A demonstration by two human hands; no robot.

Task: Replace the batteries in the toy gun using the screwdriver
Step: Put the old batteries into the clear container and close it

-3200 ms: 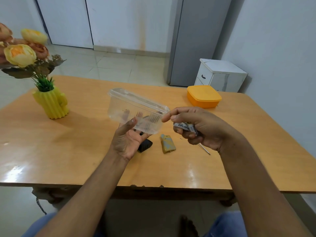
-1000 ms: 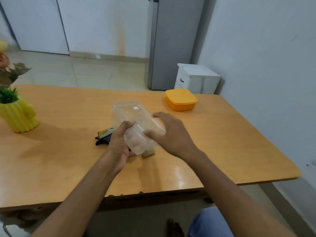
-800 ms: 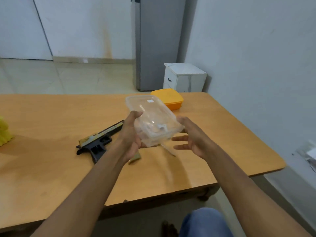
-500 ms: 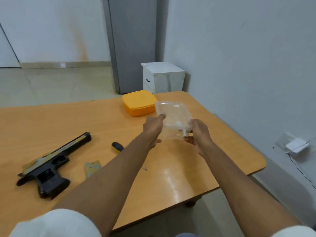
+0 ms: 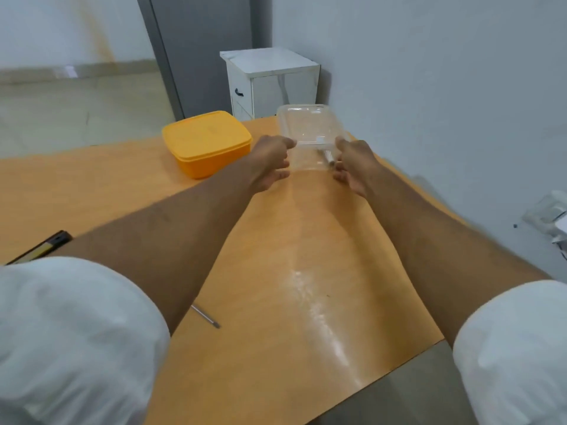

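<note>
Taking the orange box as my landmark and reading left to right: the toy gun has dropped to the far left edge of my view, well left of and nearer than the box, with only the tip of its barrel showing past my left sleeve. A moment ago it lay whole in front of me. The screwdriver pokes its metal tip out from under my left forearm, well nearer to me than the box; its handle is hidden.

My left hand sits just right of the box, fingers closed on the near left side of the clear tub. My right hand grips the tub's near right side. So both hands are clamped on the tub, which I have carried out from over the gun to the far right corner of the surface, right of the box. A small grey piece shows inside the tub near my right hand; I take it for a spent battery but cannot be sure.

I judge this to be the clearing-away step: old cells parked out of the way. The gun is still open work, so new batteries, the cover and the screw remain ahead.
</note>
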